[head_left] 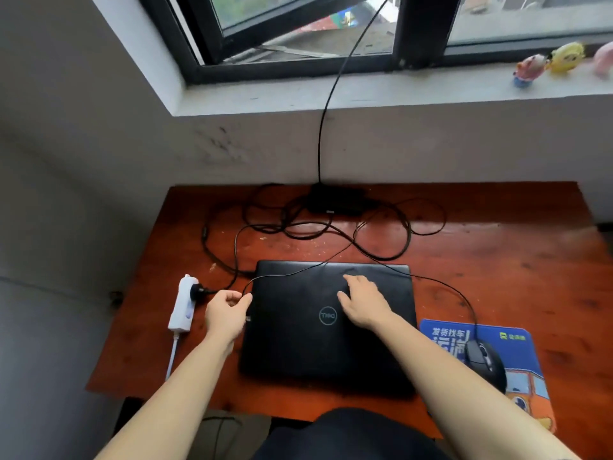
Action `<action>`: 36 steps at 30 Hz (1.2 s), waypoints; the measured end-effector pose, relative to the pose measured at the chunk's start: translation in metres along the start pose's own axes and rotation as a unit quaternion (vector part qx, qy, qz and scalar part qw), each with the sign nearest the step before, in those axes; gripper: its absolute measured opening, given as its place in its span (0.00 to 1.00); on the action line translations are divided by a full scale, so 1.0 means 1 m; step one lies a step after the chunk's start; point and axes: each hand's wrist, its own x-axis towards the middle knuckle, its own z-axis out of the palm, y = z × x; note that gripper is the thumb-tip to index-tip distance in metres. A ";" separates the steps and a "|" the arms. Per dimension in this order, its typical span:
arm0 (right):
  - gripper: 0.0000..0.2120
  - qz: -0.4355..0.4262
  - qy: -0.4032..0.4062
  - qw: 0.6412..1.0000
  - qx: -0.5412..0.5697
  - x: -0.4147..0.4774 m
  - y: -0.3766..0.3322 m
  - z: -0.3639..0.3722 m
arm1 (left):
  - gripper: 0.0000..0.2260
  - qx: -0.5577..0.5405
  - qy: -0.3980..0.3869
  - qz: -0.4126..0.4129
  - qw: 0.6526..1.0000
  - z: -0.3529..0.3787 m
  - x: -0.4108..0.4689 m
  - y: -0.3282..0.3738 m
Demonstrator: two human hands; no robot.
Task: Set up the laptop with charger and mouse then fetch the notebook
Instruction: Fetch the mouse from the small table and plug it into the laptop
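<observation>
A closed black laptop lies flat in the middle of the reddish wooden desk. My right hand rests flat on its lid with fingers spread. At the laptop's left edge my left hand pinches the end of the thin mouse cable, which runs across the lid to the black mouse on a blue mouse pad. The black charger brick sits at the desk's back edge amid looped cables. The notebook is not in view.
A white power strip with a black plug in it lies left of the laptop. Tangled black cables cover the back of the desk, and one cord climbs to the window. Small toy figures stand on the sill at the right. A grey wall borders the left.
</observation>
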 end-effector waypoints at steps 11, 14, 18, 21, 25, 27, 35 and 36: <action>0.27 0.148 0.067 0.936 0.311 0.039 -0.086 0.026 | 0.06 -0.038 -0.098 0.047 0.993 -0.046 0.069 -0.017; 0.24 0.187 0.066 0.897 0.395 0.048 -0.108 0.030 | 0.06 -0.053 -0.117 0.049 0.991 -0.059 0.082 -0.028; 0.11 0.211 0.040 0.838 0.502 0.066 -0.132 0.035 | 0.05 -0.064 -0.141 0.053 0.986 -0.065 0.092 -0.036; 0.07 0.234 0.040 0.784 0.573 0.085 -0.146 0.033 | 0.05 -0.062 -0.149 0.061 0.985 -0.061 0.095 -0.037; 0.09 0.209 0.067 0.787 0.576 0.114 -0.168 0.013 | 0.05 -0.032 -0.134 0.043 0.990 -0.056 0.095 -0.048; 0.07 0.170 0.089 0.805 0.562 0.128 -0.183 -0.004 | 0.05 -0.014 -0.136 0.031 0.990 -0.050 0.096 -0.052; 0.07 -0.049 0.091 0.819 0.564 0.137 -0.243 -0.067 | 0.04 -0.014 -0.134 -0.035 0.990 -0.019 0.113 -0.049; 0.09 -0.067 0.102 0.805 0.580 0.137 -0.247 -0.075 | 0.04 -0.021 -0.131 -0.050 0.990 -0.018 0.115 -0.050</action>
